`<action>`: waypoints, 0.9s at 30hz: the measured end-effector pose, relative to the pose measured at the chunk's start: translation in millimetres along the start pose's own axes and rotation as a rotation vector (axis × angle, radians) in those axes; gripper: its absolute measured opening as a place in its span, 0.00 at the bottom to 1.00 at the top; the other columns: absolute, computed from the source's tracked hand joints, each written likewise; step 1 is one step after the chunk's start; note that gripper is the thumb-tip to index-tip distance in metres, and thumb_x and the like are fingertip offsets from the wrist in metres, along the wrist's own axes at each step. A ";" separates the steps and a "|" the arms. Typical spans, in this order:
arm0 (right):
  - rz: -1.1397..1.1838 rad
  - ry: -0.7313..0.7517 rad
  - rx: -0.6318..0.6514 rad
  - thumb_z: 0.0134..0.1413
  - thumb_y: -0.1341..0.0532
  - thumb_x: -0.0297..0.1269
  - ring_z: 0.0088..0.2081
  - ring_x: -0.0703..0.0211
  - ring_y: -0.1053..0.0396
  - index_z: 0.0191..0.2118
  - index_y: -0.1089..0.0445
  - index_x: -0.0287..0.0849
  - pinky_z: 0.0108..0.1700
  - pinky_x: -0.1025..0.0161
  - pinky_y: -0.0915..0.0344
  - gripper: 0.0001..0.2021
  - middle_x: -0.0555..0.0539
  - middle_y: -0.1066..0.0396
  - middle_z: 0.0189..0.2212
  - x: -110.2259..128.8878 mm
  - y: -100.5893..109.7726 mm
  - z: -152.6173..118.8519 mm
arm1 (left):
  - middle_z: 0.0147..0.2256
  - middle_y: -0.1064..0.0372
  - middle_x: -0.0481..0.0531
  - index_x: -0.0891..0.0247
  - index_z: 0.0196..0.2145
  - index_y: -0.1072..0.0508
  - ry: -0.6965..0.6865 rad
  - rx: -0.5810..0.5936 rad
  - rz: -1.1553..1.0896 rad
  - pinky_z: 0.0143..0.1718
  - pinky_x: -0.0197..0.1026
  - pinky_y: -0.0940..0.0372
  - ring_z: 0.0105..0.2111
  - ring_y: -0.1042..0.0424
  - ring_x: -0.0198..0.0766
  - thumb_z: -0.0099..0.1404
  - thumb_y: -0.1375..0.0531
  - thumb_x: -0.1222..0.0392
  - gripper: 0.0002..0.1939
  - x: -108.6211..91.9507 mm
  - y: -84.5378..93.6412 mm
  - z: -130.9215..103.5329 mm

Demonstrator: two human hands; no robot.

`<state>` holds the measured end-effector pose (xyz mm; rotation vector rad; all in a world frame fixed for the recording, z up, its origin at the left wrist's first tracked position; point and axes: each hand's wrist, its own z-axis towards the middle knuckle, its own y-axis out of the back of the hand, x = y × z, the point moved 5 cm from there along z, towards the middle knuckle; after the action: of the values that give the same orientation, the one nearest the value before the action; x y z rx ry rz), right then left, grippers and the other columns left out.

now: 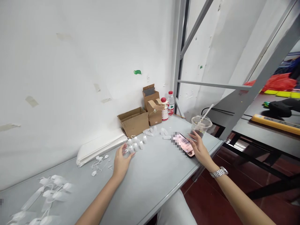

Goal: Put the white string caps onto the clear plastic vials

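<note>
My left hand [122, 161] rests at a cluster of small white bottles [135, 146] standing upright on the grey table. Its thumb and fingers are apart at the near side of the cluster; whether they press on any bottle, I cannot tell. My right hand [198, 147], with a metal watch on the wrist, is held over the right edge of a lit phone [185, 145]. Its fingers are stretched and apart, the index finger by the screen. Just behind these fingers stands a clear plastic cup [202, 122] with a straw.
Behind the bottles are an open cardboard box [135, 123], a brown carton [154, 115], a white red-capped bottle [164, 111] and a water bottle [171, 104]. White sheets [100, 148] are stacked along the wall. White tagged pieces [52, 187] lie at left. A metal post [179, 56] rises behind.
</note>
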<state>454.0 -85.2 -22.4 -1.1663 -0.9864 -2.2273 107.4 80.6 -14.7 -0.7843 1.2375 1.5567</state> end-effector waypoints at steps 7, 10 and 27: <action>-0.073 -0.006 0.127 0.58 0.55 0.48 0.51 0.52 0.36 0.60 0.63 0.48 0.51 0.49 0.41 0.27 0.37 0.44 0.55 6.5 -10.6 -2.8 | 0.48 0.38 0.57 0.59 0.50 0.40 0.006 0.009 0.141 0.43 0.50 0.38 0.45 0.35 0.48 0.45 0.37 0.50 0.35 -1.7 22.5 -11.6; -0.124 -0.003 0.127 0.58 0.55 0.49 0.50 0.51 0.36 0.60 0.61 0.47 0.50 0.49 0.40 0.27 0.37 0.41 0.54 4.8 -10.7 -2.2 | 0.48 0.40 0.58 0.60 0.51 0.40 -0.029 0.022 0.262 0.43 0.51 0.38 0.46 0.36 0.49 0.47 0.40 0.46 0.34 4.2 36.9 -14.3; -0.022 0.068 0.027 0.59 0.55 0.47 0.46 0.54 0.33 0.60 0.63 0.47 0.49 0.52 0.38 0.26 0.38 0.38 0.50 6.6 -3.9 10.3 | 0.48 0.36 0.59 0.62 0.42 0.29 -0.147 0.149 0.768 0.50 0.53 0.46 0.50 0.41 0.53 0.53 0.47 0.43 0.24 21.5 69.6 -30.5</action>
<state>453.2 -75.2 -14.4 -1.0663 -1.0033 -2.2483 32.5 56.0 -19.0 -0.0708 1.6219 2.0396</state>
